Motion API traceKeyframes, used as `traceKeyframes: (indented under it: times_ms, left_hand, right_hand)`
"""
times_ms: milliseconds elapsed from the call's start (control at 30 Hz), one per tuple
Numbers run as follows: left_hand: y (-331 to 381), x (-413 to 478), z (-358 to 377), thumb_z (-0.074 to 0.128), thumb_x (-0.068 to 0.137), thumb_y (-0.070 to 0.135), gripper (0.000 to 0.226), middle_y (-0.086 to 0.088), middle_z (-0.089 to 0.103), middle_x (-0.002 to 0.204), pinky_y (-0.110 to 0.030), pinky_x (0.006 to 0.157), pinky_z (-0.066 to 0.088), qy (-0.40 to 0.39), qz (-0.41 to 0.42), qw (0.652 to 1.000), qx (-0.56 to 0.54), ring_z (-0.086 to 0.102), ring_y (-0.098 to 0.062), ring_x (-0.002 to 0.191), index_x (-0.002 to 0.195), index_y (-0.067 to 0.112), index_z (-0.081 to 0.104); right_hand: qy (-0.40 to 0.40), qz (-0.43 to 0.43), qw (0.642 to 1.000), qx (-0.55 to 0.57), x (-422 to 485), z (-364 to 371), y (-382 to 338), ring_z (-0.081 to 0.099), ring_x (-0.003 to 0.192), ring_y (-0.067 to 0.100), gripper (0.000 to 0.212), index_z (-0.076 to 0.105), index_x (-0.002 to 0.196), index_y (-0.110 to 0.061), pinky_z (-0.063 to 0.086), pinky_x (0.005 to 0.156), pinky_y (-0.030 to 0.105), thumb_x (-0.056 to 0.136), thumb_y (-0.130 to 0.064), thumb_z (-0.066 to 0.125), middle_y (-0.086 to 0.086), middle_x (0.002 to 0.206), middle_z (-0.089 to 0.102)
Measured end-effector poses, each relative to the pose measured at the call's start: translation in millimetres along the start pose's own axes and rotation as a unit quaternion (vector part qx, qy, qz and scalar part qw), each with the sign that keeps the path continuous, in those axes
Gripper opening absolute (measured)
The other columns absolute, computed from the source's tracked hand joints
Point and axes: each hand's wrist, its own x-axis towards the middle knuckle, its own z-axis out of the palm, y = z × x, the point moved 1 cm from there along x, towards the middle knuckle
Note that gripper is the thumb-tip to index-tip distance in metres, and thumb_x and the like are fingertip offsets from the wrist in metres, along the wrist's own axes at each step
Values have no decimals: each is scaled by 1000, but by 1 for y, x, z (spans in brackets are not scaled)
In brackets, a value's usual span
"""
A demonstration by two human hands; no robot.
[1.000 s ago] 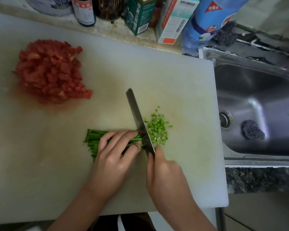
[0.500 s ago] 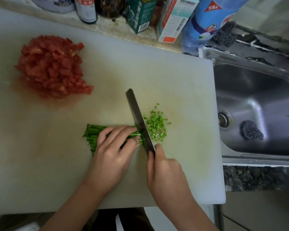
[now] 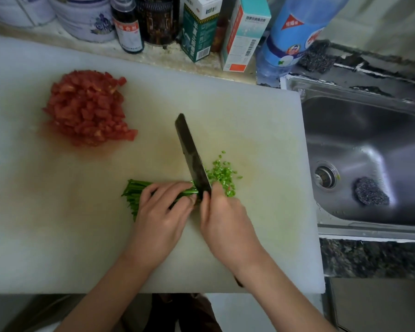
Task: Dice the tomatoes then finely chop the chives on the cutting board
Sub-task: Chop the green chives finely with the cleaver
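1. Nearest: pinning the chives flat on the board with the left hand, fingers curled over the bundle, tips lying just beside the blade. Judging it best to be tucking those tips back, knuckles leading, and creeping leftward along the stems in small, even steps.

2. Beside it: gripping the knife with the right hand, fingers closed round a handle hidden under the palm, thumb and forefinger lying either side of the blade's heel. Working at the cut end of the bundle, with the blade angled away and leftward and the tip pointing roughly toward the tomatoes. Judging it best to be rocking gently with the tip low, not lifting high so close to the left fingertips.

3. Just right of the blade: heaping up chopped bits, small and loose, right up against the blade. Probably worth sweeping aside before crowding the cut.

4. Farther, left: lying in a wet red pile, diced tomatoes, well apart from the greens. Looking done with the first half of the task, with most of the bundle waiting uncut.

5. Right of the board: sitting in the sink, a dark scourer.

6. Farthest: standing along the counter, bottles and cartons. Worth avoiding on any wide sweep.
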Motion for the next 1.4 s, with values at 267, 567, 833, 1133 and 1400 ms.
traceKeyframes:
  times_ms: [267, 567, 833, 1133, 1400]
  left_hand:
    - [-2, 0, 0, 59, 96, 20, 22, -7, 71, 111, -40, 90, 43, 9, 11, 1000, 20, 67, -24, 98, 83, 7, 72]
    - [-1, 0, 0, 63, 94, 18, 21, -7, 72, 111, -38, 91, 42, 16, 7, 1000, 24, 66, -22, 98, 81, 6, 74]
    - [-2, -1, 0, 70, 89, 12, 13, -10, 71, 112, -45, 86, 45, 9, 11, 1000, 22, 67, -26, 97, 80, 3, 73]
    - [-4, -2, 1, 65, 93, 18, 15, -10, 70, 114, -41, 89, 44, 12, 21, 1000, 9, 65, -23, 101, 87, 7, 72]
    - [-5, -2, -3, 62, 93, 18, 21, -14, 69, 115, -43, 88, 44, -20, 34, 999, 18, 66, -29, 101, 91, 1, 75]
  right_hand:
    - [-55, 5, 994, 91, 11, -33, 23, 50, 46, 20, 18, 44, 87, -23, 48, 53, 37, 100, -31, 34, 5, 66, 54]
    - [-95, 32, 986, 137, -24, -53, 52, 45, 35, 21, 17, 42, 82, -34, 37, 39, 30, 94, -45, 38, 3, 47, 44]
    - [-131, 148, 978, 72, -74, -26, 58, 57, 90, 18, 28, 33, 109, -42, 44, 79, 25, 89, -61, 27, 6, 79, 56]
    - [-77, 4, 990, 121, -18, -49, 58, 37, 37, 20, 22, 37, 76, -28, 33, 41, 36, 98, -33, 38, 0, 44, 37]
    - [-101, 42, 982, 156, -24, -54, 51, 43, 38, 26, 25, 38, 73, -32, 44, 44, 39, 97, -39, 39, 3, 47, 41]
